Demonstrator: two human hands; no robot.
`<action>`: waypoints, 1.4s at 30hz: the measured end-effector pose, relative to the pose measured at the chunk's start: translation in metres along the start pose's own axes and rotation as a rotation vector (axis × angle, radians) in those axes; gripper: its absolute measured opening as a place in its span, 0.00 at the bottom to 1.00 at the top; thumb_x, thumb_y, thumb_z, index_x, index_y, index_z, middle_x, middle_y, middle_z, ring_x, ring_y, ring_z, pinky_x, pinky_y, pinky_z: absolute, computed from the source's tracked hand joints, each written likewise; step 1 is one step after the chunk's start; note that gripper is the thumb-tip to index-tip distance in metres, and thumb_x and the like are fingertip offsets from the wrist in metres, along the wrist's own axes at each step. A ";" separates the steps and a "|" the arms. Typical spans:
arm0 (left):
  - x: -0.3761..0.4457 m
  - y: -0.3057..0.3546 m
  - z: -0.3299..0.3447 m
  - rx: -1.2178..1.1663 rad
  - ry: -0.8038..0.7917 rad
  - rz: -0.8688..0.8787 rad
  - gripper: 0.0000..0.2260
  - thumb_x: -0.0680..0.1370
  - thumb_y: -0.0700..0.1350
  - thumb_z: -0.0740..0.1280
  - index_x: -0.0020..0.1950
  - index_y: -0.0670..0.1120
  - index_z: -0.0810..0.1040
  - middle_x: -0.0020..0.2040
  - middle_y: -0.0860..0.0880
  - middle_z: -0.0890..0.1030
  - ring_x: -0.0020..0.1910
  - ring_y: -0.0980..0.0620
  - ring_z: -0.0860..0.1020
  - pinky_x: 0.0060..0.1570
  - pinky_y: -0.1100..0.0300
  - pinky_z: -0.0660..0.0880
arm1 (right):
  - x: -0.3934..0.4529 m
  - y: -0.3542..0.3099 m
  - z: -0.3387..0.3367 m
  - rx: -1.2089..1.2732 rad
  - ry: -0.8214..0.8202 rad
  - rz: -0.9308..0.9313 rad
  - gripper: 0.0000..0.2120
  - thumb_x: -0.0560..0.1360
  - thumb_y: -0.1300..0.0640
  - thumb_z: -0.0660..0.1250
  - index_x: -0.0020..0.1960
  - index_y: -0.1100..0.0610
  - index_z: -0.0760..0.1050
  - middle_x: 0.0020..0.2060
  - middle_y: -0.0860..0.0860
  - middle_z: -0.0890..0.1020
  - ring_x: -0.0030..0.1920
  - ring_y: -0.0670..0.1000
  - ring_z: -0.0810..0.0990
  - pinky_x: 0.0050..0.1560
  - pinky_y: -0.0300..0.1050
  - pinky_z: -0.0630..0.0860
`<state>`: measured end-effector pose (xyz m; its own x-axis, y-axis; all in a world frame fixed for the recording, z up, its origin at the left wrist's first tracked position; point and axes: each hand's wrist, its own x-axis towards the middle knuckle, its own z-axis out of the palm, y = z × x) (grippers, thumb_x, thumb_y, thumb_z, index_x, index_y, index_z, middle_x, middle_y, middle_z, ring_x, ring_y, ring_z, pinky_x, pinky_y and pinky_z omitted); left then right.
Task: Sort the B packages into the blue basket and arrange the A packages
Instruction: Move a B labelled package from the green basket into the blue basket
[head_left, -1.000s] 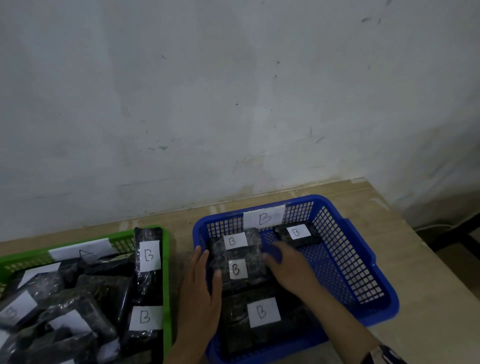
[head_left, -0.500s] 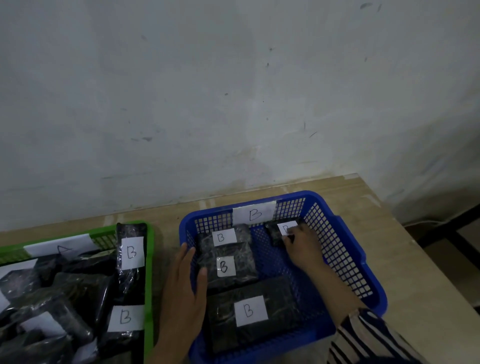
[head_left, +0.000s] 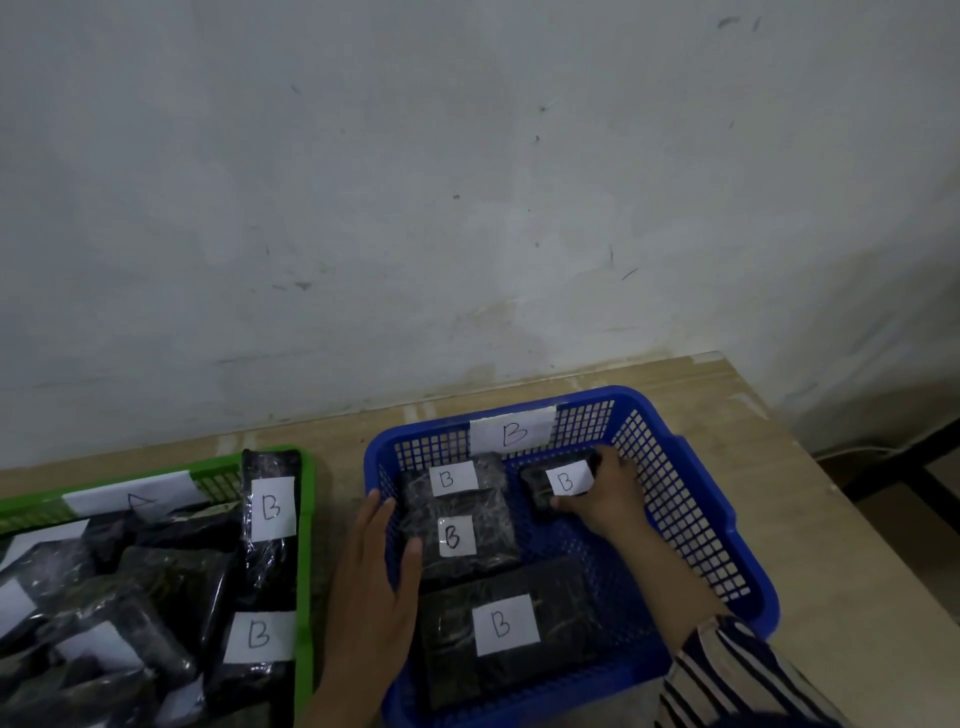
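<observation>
1. A pale wooden surface (head_left: 852, 525) fills the lower frame and meets a scuffed whitish wall (head_left: 467, 182) across the upper frame.
2. The blue basket (head_left: 691, 519), lower centre, carries a "B" tag on its far wall and holds 4 black B packages.
3. The green basket (head_left: 306, 519), lower left, has an "A" tag and a heap of black packages; 2 along its right wall read "B" (head_left: 270, 530).
4. The left hand (head_left: 374, 587) lies flat with straight fingers over the blue basket's left rim, thumb touching a wrapped B package (head_left: 462, 535).
5. The right hand (head_left: 608, 493), in a striped sleeve (head_left: 737, 675), reaches into the basket's far right and grips a small B package (head_left: 556, 483) with curled fingers.
</observation>
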<state>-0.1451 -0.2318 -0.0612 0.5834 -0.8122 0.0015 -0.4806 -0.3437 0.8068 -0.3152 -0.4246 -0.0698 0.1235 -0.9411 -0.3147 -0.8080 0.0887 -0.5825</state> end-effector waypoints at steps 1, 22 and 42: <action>0.000 0.000 0.000 0.004 0.000 0.003 0.22 0.77 0.51 0.57 0.71 0.53 0.58 0.74 0.57 0.57 0.68 0.63 0.55 0.68 0.59 0.55 | 0.000 0.001 0.000 0.032 0.006 0.010 0.42 0.60 0.58 0.79 0.66 0.60 0.59 0.64 0.63 0.64 0.62 0.64 0.67 0.60 0.55 0.70; 0.001 0.000 0.000 -0.001 0.001 0.007 0.23 0.78 0.52 0.57 0.72 0.53 0.57 0.75 0.58 0.56 0.67 0.64 0.54 0.68 0.61 0.54 | -0.018 -0.051 0.010 0.617 -0.017 -0.019 0.13 0.74 0.66 0.63 0.59 0.63 0.72 0.48 0.53 0.75 0.48 0.49 0.74 0.47 0.39 0.72; 0.002 0.001 0.002 0.058 -0.012 0.013 0.23 0.78 0.52 0.57 0.72 0.52 0.56 0.75 0.55 0.54 0.71 0.60 0.54 0.67 0.62 0.52 | -0.049 -0.050 0.065 -0.401 -0.328 -0.438 0.25 0.79 0.43 0.45 0.74 0.45 0.43 0.75 0.49 0.38 0.75 0.57 0.37 0.73 0.59 0.41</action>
<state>-0.1455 -0.2343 -0.0614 0.5693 -0.8221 0.0044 -0.5256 -0.3598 0.7709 -0.2430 -0.3614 -0.0742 0.6050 -0.7096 -0.3610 -0.7873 -0.4655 -0.4043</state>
